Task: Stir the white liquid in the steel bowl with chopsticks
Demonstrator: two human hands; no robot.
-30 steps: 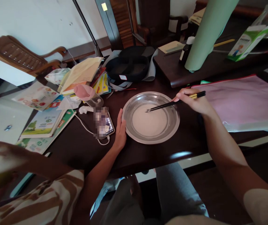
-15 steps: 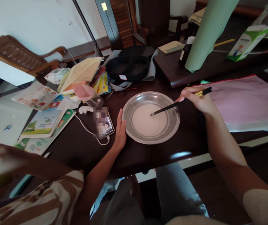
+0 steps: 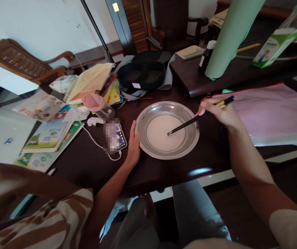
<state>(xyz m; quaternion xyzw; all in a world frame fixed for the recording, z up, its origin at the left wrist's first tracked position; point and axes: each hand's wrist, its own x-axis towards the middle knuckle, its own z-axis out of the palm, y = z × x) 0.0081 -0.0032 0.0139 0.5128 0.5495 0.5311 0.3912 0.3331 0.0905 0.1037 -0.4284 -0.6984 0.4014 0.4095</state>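
Note:
A shallow metal bowl (image 3: 187, 145) with a pale white liquid (image 3: 161, 136) in it sits on the dark wooden table (image 3: 91, 162). My right hand (image 3: 219, 110) grips a pair of black chopsticks (image 3: 190, 121) whose tips dip into the liquid near the bowl's middle. My left hand (image 3: 133, 143) rests flat against the bowl's left rim, fingers stretched out and holding nothing.
A phone (image 3: 116, 136) on a white cable lies just left of my left hand. Books (image 3: 50, 133), a pink-lidded cup (image 3: 96, 103) and a black bag (image 3: 144, 71) crowd the far left. A pink folder (image 3: 273, 112) lies to the right, a green roll (image 3: 228, 38) behind.
The chopstick tips have swept from the far left part of the liquid toward its middle and nearer me. My left hand and the bowl have stayed put.

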